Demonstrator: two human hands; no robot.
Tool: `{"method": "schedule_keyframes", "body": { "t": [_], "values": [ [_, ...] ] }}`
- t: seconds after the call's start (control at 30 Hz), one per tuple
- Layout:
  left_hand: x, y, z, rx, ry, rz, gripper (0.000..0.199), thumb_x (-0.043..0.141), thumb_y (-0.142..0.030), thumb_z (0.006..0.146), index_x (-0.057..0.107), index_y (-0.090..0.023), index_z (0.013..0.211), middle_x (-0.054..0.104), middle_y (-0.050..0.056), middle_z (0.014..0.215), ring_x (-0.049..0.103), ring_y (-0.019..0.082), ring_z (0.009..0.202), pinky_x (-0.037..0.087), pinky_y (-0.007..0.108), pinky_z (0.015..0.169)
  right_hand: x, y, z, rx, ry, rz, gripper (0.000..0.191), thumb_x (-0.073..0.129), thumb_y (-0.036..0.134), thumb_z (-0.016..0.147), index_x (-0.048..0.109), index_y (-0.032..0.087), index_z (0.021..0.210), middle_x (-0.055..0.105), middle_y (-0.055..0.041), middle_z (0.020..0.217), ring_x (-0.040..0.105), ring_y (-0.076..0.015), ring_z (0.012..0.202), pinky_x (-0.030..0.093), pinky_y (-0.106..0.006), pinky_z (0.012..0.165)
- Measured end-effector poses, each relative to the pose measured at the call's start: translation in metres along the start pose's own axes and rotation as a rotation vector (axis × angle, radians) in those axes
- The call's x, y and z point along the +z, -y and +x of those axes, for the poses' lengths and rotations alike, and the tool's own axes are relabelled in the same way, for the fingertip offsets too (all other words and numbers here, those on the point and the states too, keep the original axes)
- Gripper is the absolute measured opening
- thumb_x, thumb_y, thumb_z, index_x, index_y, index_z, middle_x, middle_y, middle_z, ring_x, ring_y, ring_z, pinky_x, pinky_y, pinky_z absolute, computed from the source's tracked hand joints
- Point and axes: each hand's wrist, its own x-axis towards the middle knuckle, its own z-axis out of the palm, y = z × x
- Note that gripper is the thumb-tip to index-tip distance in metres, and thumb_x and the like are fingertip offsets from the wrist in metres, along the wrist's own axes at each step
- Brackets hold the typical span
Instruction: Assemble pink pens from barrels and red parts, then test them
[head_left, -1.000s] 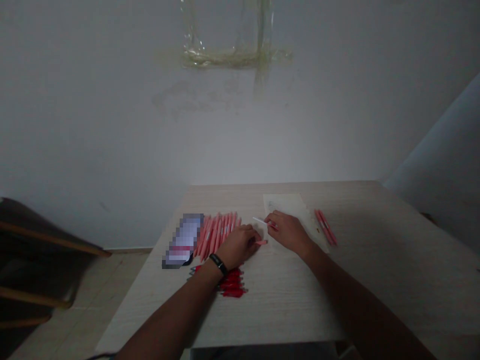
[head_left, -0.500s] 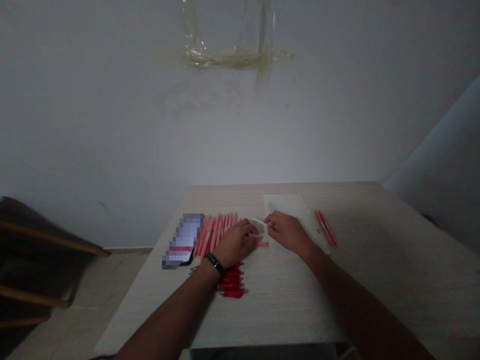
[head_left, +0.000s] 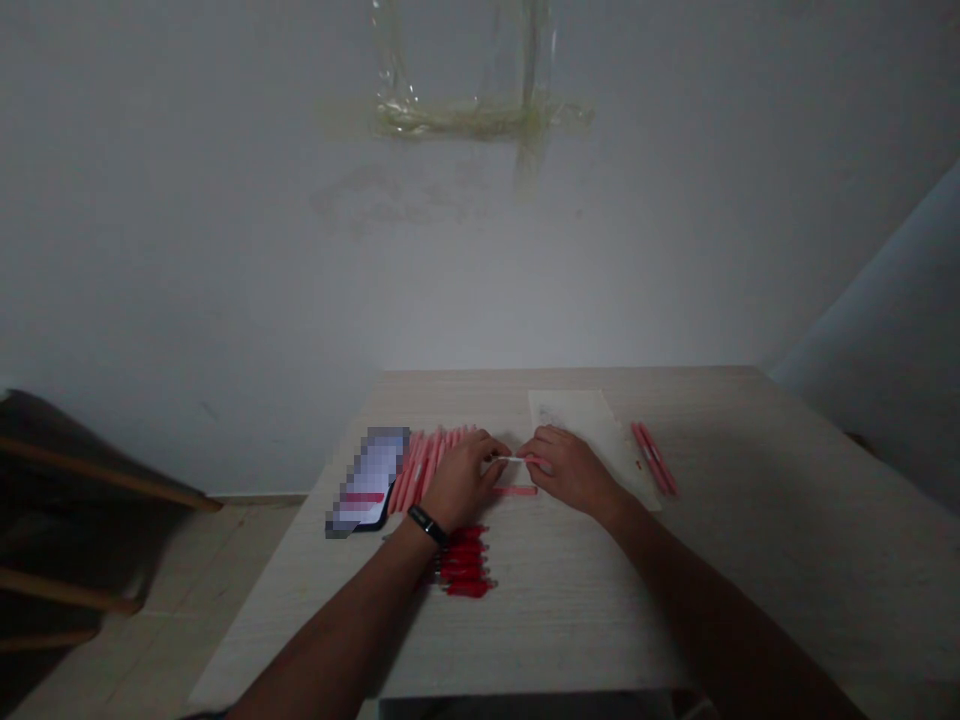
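My left hand (head_left: 461, 480) has moved over to the tip of the thin white stick (head_left: 513, 459), and the stick, which was tilted a moment ago, is now almost flat across. The stick is between my two hands. My right hand (head_left: 566, 468) pinches it at its pink end, and my left fingers pinch the white tip. My hands are close together but a little bit apart.

There is one stick. One short pink tube (head_left: 519, 491) lies on the table (head_left: 570, 620) just below it, on the side near me, and my left hand hides some of it. Two pink pens (head_left: 654, 458) lie side by side to the right of my right hand. One sheet of paper (head_left: 577, 408) is partly under that hand. To the left is a row of pink pens (head_left: 415, 475); my left hand covers some, so I can't count them all. Next to the row is one phone (head_left: 373, 478). Nearer me is a bunch of red pens (head_left: 466, 565), partly under my left arm, so I can't count those either. I wear one black band (head_left: 427, 522) on my left wrist.
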Motion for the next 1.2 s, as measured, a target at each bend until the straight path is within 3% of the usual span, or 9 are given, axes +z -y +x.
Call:
{"method": "schedule_keyframes", "body": {
  "t": [0.3, 0.47, 0.77, 1.2],
  "values": [
    [0.0049, 0.006, -0.0001, -0.039, 0.052, -0.045, 0.011, 0.057, -0.02, 0.089, 0.068, -0.019, 0.091, 0.068, 0.004, 0.087, 0.06, 0.017, 0.08, 0.043, 0.028, 0.072, 0.0001, 0.0006, 0.0008, 0.023, -0.059, -0.006, 0.01, 0.064, 0.012, 0.086, 0.063, 0.019, 0.092, 0.063, -0.0049, 0.094, 0.056, -0.0208, 0.094, 0.044, -0.034, 0.087],
    [0.0063, 0.006, 0.0, -0.029, 0.074, -0.03, 0.009, 0.06, -0.019, 0.087, 0.069, -0.018, 0.086, 0.068, 0.003, 0.084, 0.06, 0.017, 0.079, 0.043, 0.027, 0.071, 0.0017, 0.0039, 0.0011, -0.04, -0.043, 0.006, 0.009, 0.063, 0.011, 0.086, 0.062, 0.019, 0.09, 0.061, -0.0044, 0.093, 0.055, -0.0201, 0.093, 0.043, -0.033, 0.086],
    [0.0053, 0.0051, -0.0009, -0.004, 0.084, -0.001, 0.016, 0.062, -0.03, 0.09, 0.074, -0.02, 0.095, 0.068, 0.005, 0.087, 0.059, 0.018, 0.081, 0.043, 0.027, 0.073, 0.001, 0.008, 0.0011, -0.06, -0.031, 0.03, 0.008, 0.065, 0.013, 0.088, 0.062, 0.02, 0.089, 0.062, -0.004, 0.093, 0.055, -0.0196, 0.092, 0.042, -0.033, 0.084],
    [0.0016, 0.0062, 0.0003, -0.02, 0.052, 0.023, 0.013, 0.061, -0.025, 0.09, 0.072, -0.019, 0.088, 0.068, 0.006, 0.088, 0.06, 0.019, 0.084, 0.043, 0.029, 0.073, -0.0033, 0.0036, 0.0008, -0.057, -0.041, 0.009, 0.008, 0.063, 0.012, 0.088, 0.062, 0.02, 0.089, 0.062, -0.0043, 0.093, 0.056, -0.0198, 0.093, 0.042, -0.033, 0.087]
  ]
}}
